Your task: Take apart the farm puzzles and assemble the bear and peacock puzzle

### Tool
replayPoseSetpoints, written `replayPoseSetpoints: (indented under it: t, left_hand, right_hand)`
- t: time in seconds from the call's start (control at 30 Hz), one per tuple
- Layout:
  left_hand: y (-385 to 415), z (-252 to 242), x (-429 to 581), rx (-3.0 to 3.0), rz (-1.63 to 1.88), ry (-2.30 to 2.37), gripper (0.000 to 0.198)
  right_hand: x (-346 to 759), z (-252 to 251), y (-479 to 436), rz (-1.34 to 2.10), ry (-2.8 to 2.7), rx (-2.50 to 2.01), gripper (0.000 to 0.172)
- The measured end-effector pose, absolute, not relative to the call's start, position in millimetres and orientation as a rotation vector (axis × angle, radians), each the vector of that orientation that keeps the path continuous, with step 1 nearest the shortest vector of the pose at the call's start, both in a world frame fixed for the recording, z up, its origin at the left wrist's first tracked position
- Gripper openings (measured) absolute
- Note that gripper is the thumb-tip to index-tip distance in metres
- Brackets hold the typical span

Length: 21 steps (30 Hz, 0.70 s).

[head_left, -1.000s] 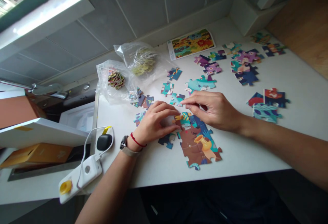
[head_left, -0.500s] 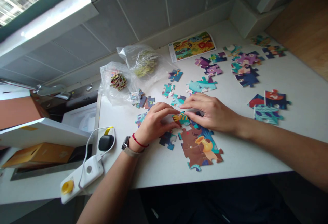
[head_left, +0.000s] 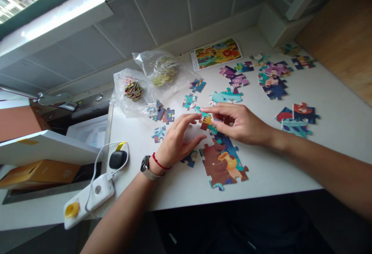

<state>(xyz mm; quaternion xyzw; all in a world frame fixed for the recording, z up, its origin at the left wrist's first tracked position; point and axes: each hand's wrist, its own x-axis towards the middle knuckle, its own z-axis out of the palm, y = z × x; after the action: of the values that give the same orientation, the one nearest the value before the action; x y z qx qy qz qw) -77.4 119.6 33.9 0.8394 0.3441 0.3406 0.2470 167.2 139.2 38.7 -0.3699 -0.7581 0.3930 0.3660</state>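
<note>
My right hand (head_left: 240, 122) pinches a brown, yellow and teal puzzle piece (head_left: 207, 121) between thumb and fingertips, just above the joined pieces. To its left is my left hand (head_left: 182, 136), thumb and fingers apart and nothing between them; its fingertips come close to the held piece. Below both hands lies a joined brown bear section (head_left: 213, 163) of the puzzle with a yellow pot on it. A dark blue puzzle piece (head_left: 190, 158) lies partly hidden beside my left thumb. Beyond my right fingers rests a joined teal section (head_left: 226, 96).
Two clear bags of pieces (head_left: 134, 90) stand at the back beside a printed picture card (head_left: 216, 54). Purple pieces (head_left: 274, 69) and a red and teal group (head_left: 304, 114) lie to the right. A white power strip (head_left: 90, 199) is at the left edge.
The piece has lifted and turned in my right fingers, away from the bear section. My left fingers have drawn back and spread apart. The view has shifted slightly.
</note>
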Motion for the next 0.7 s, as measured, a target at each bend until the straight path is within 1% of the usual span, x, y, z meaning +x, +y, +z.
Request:
replayPoseSetpoints:
  t: [0.07, 0.13, 0.2, 0.27, 0.33, 0.43, 0.57, 0.63, 0.7]
  left_hand:
    - [118, 34, -78, 2.307, 0.892, 0.951, 0.065]
    - [117, 35, -79, 2.342, 0.829, 0.936, 0.072]
    - [117, 36, -79, 2.384, 0.755, 0.901, 0.071]
    - [116, 37, -78, 2.436, 0.684, 0.846, 0.066]
    - [114, 38, -77, 2.483, 0.63, 0.792, 0.064]
    - [111, 39, -75, 2.512, 0.582, 0.744, 0.069]
    - [108, 37, -74, 2.54, 0.504, 0.702, 0.075]
    - [109, 35, -74, 2.555, 0.47, 0.676, 0.077]
    - [110, 33, -75, 2.564, 0.457, 0.638, 0.074]
  right_hand:
    - [171, 45, 137, 1.043, -1.858, -1.016, 0.039]
    - [178, 50, 128, 1.053, -1.792, -1.1, 0.033]
    - [190, 54, 109, 1.052, -1.754, -1.191, 0.026]
    - [206, 54, 83, 1.038, -1.724, -1.284, 0.023]
    - [223, 52, 54, 0.922, -1.704, -1.367, 0.017]
    - [244, 44, 14, 0.694, -1.71, -1.505, 0.011]
    - [251, 33, -15, 0.272, -1.871, -1.623, 0.011]
    - [249, 30, -19, 0.169, -1.887, -1.647, 0.009]
    - [246, 31, -18, 0.137, -1.901, -1.669, 0.012]
